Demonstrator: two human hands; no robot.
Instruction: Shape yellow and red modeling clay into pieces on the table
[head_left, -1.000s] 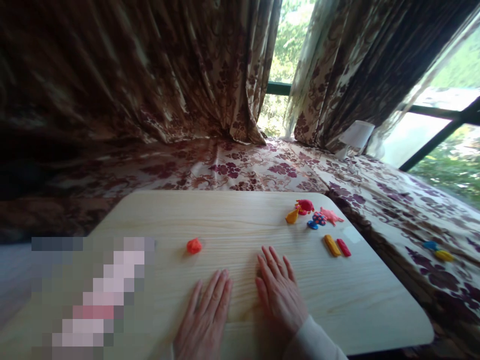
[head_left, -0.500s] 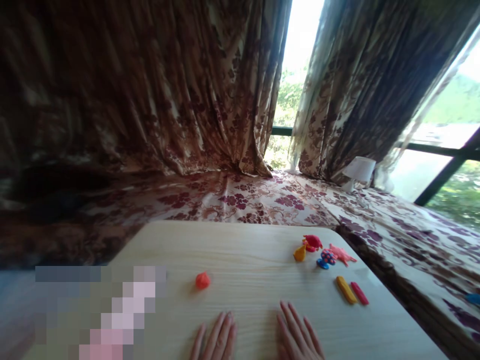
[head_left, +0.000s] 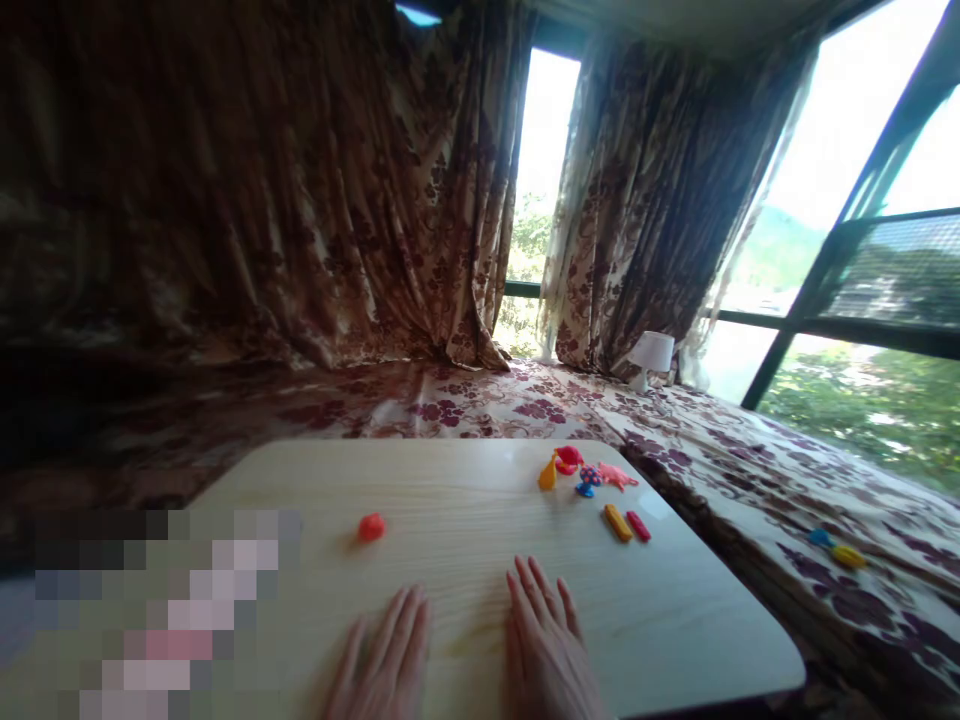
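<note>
My left hand (head_left: pixel 382 655) lies on the pale wooden table (head_left: pixel 450 475), fingers stretched forward, holding nothing. My right hand (head_left: pixel 551 645) rests on the tabletop to its right, fingers extended and likewise holding nothing. Beyond my left hand sits a small orange-red lump (head_left: pixel 371 527), which neither hand touches. Past my right hand, toward the far right corner, stand a yellow pear-shaped figure (head_left: pixel 548 474), a red figure (head_left: pixel 569 459), a blue mushroom-like piece with pink dots (head_left: pixel 589 481) and a pink flat figure (head_left: pixel 617 476). Nearer lie a yellow bar (head_left: pixel 617 523) and a pinkish-red bar (head_left: pixel 638 526).
Flower-patterned cloth (head_left: pixel 525 405) surrounds the table's far and right sides. On it stand a white lamp (head_left: pixel 651 352) and, at right, a blue piece (head_left: pixel 820 538) beside a yellow piece (head_left: pixel 849 557). Curtains (head_left: pixel 360 200) hang behind. A pixelated patch covers the table's left side.
The view has shifted, so the table and its objects appear farther left and more of the right side shows. Both hands show more fully, still flat on the table.
</note>
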